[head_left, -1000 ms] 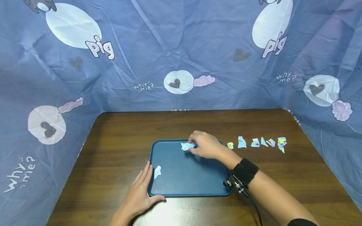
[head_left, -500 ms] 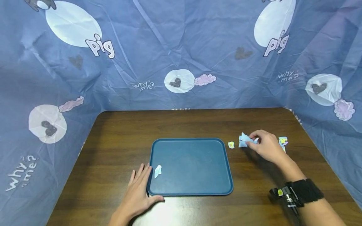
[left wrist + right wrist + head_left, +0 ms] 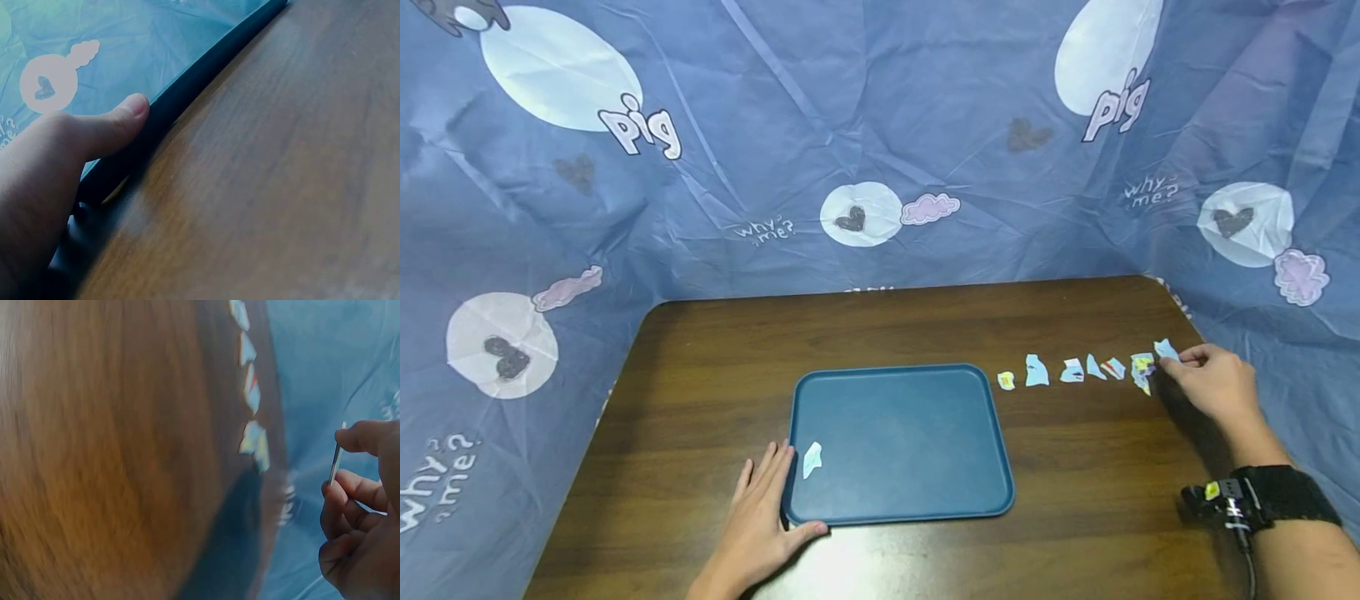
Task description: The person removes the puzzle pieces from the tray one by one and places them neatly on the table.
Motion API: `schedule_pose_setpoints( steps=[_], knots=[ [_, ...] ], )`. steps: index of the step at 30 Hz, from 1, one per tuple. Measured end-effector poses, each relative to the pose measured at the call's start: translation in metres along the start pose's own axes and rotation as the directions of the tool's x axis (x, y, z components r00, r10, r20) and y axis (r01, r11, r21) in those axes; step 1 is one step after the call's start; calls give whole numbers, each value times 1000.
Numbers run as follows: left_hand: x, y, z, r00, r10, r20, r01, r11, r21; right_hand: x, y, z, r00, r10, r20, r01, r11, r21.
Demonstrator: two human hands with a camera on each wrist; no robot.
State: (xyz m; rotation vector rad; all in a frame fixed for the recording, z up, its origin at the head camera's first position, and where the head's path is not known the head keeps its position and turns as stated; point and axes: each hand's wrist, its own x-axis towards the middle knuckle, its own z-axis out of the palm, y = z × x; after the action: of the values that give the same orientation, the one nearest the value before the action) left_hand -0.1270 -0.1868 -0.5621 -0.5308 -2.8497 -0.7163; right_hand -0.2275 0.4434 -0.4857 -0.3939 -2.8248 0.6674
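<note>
Between thumb and fingers, my right hand (image 3: pixel 1217 383) pinches a thin, irregular light blue puzzle piece (image 3: pixel 1166 349) at the right end of a row of similar pieces. The right wrist view shows that puzzle piece (image 3: pixel 335 464) nearly edge-on, raised off the table. My left hand (image 3: pixel 754 515) lies with straight fingers along the left edge of a dark blue tray (image 3: pixel 910 442); its thumb (image 3: pixel 119 128) rests at the tray's front rim. One pale puzzle piece (image 3: pixel 812 460) lies inside the tray near its left side.
Right of the tray, several puzzle pieces lie in a row on the wooden table (image 3: pixel 1075 483), among them a small yellow-printed piece (image 3: pixel 1006 381), a tall blue piece (image 3: pixel 1036 371) and a red-striped piece (image 3: pixel 1113 367). A printed blue cloth (image 3: pixel 790 125) hangs around the table's back and sides.
My right hand has carried the light blue piece from the tray's back edge, over the row, to its far right end. The left hand stays at the tray.
</note>
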Motion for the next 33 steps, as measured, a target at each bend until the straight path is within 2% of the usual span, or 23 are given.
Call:
schedule_pose_setpoints(
  steps=[4,12,22,27,33],
  knots=[
    [-1,0,0,1000,5,-5,-5,1000,4,3,11,0,997,70,31,-69,998,-14],
    [-1,1,0,1000,0,-2,0,1000,-2,10,22,3,984,158,78,-154,986,-61],
    [-1,0,-1,1000,-16,11,16,1000,2,17,37,13,979,179,103,-165,978,-125],
    [-2,-1,1,1000,4,-16,-4,1000,13,14,38,16,964,225,145,-207,970,-128],
    [-2,0,1,1000,5,-15,-5,1000,10,12,36,18,948,279,154,-265,958,-107]
  ],
)
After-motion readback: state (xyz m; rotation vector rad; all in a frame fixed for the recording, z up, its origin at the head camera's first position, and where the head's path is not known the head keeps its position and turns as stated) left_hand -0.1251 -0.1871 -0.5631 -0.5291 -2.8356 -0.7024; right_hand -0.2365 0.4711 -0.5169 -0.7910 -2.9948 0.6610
